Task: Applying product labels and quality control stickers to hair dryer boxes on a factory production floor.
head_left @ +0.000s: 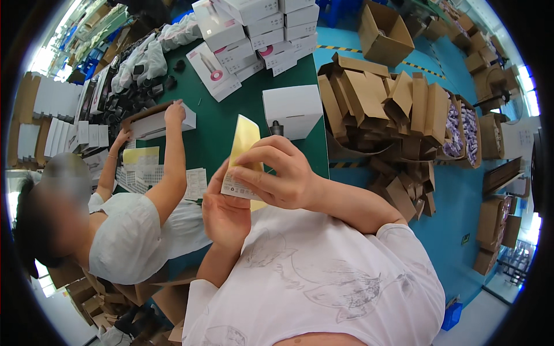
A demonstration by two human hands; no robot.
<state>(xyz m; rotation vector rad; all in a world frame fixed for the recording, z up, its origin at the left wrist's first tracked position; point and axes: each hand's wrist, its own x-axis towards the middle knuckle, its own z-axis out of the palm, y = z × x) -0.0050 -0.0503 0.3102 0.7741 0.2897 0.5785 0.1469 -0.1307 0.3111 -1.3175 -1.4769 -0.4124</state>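
A yellow-backed label sheet (247, 137) stands bent upright between my two hands, over the near edge of the green table. My left hand (226, 214) grips it from the left and below, its fingers behind the sheet. With thumb and fingers pinched, my right hand (281, 176) holds its right side; a white printed face (235, 188) shows at the bottom. Whether a single label is lifted off is hidden by my fingers. Just beyond my right hand is a white box (292, 106), with a dark cylindrical part (276, 128) at its near left corner.
White printed boxes (248, 34) are stacked at the table's far side. At my left a co-worker's hands (175, 112) are on a long white box (158, 124), near black parts (144, 89) and paper sheets (196, 183). Brown cartons (375, 98) crowd the right side.
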